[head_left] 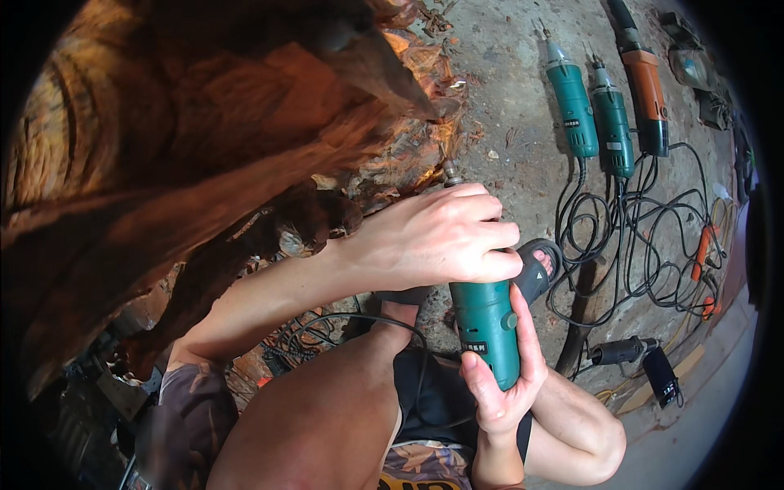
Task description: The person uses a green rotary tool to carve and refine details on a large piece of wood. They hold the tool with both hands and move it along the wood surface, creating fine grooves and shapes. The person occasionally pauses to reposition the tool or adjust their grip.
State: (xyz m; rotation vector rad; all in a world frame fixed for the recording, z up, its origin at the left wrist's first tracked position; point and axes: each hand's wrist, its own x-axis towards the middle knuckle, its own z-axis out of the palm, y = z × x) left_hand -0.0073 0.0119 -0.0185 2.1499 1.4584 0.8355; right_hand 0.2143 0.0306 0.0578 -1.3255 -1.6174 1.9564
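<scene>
Holding a green rotary grinder (482, 304), round-bodied, with a dark label (474, 348) and metal nose (452, 173), beside reddish-brown wood (269, 106); wrapping its front tightly in the left hand (457, 233) and cupping its rear end in the half-curled right hand (508, 402).

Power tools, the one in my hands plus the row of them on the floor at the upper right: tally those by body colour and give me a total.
Green: 3 (the held tool, the left floor tool, the middle floor tool)
Orange and black: 1 (the right floor tool)
Total: 4
</scene>
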